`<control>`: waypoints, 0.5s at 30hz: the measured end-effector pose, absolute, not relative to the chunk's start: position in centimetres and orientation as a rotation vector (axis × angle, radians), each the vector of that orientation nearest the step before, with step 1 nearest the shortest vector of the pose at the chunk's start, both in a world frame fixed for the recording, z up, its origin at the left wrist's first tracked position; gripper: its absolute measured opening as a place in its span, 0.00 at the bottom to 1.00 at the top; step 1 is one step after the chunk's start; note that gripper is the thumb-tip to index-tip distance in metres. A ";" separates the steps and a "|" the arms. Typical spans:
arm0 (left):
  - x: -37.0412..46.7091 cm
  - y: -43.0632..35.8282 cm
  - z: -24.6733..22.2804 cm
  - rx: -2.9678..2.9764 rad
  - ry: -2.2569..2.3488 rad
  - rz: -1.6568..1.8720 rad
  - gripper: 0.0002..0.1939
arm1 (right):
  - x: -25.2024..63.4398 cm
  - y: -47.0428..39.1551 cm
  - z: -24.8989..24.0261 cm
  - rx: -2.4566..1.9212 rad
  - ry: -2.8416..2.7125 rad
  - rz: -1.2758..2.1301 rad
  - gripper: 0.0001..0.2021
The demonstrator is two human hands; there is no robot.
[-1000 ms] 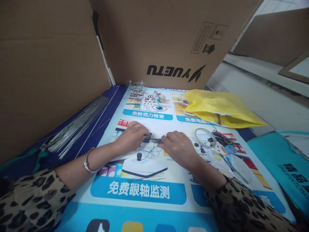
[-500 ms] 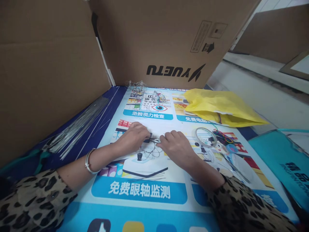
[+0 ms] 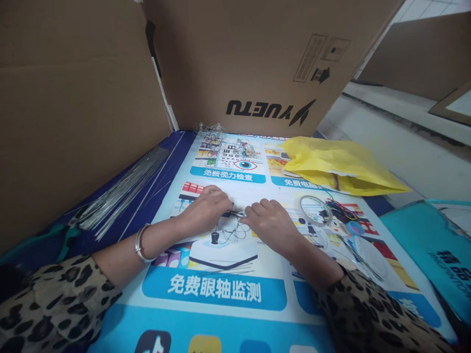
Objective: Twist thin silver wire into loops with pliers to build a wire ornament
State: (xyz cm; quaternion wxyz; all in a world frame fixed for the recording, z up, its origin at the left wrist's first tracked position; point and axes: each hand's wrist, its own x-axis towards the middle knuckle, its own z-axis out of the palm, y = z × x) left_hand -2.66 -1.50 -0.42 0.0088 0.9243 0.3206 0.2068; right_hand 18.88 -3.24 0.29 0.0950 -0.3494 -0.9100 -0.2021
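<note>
Both hands meet over the middle of the printed sheet. My left hand (image 3: 206, 211) is closed, its fingertips pinching one end of some thin wire (image 3: 239, 214). Close beside it on the right, my right hand (image 3: 270, 223) is closed too, thumb and fingers pinching the wire's other end. Loops of thin wire (image 3: 235, 233) hang or lie just below the fingertips. A round clear dish (image 3: 315, 211) with small beads sits right of my right hand, beside a bundle of coloured cords (image 3: 344, 210).
Cardboard panels (image 3: 257, 59) stand behind and at the left. A bundle of straight wires (image 3: 125, 189) lies left, tangled wire pieces (image 3: 245, 147) at the back. A yellow bag (image 3: 338, 162) and a teal bag (image 3: 427, 245) lie right; loose metal strands (image 3: 358, 257) lie nearer.
The view has shifted slightly, so things appear a little further right. Both hands keep their pinch on the wire, with hardly any movement between them.
</note>
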 end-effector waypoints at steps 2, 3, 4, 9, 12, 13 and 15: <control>-2.6 -1.6 -0.3 2.894 1.001 0.633 0.11 | 18.8 -3.2 0.2 -1.035 -2.702 -0.583 0.13; -2.6 -1.6 -0.3 2.897 1.001 0.632 0.10 | 18.8 -3.3 0.2 -1.036 -2.703 -0.577 0.13; -2.6 -1.6 -0.3 2.899 1.003 0.634 0.10 | 18.7 -3.3 0.1 -1.041 -2.703 -0.572 0.13; -2.6 -1.6 -0.3 2.862 1.016 0.652 0.10 | 19.2 -3.1 0.7 -1.031 -2.709 -0.580 0.13; -2.7 -1.5 -0.3 2.819 1.017 0.667 0.10 | 20.5 -2.7 1.2 -0.907 -2.762 -0.566 0.14; -2.7 -1.5 -0.3 2.809 1.016 0.668 0.10 | 21.0 -2.5 1.2 -0.869 -2.767 -0.543 0.15; -2.8 -1.4 -0.3 2.792 1.007 0.670 0.09 | 21.9 -2.0 1.0 -0.879 -2.694 -0.487 0.15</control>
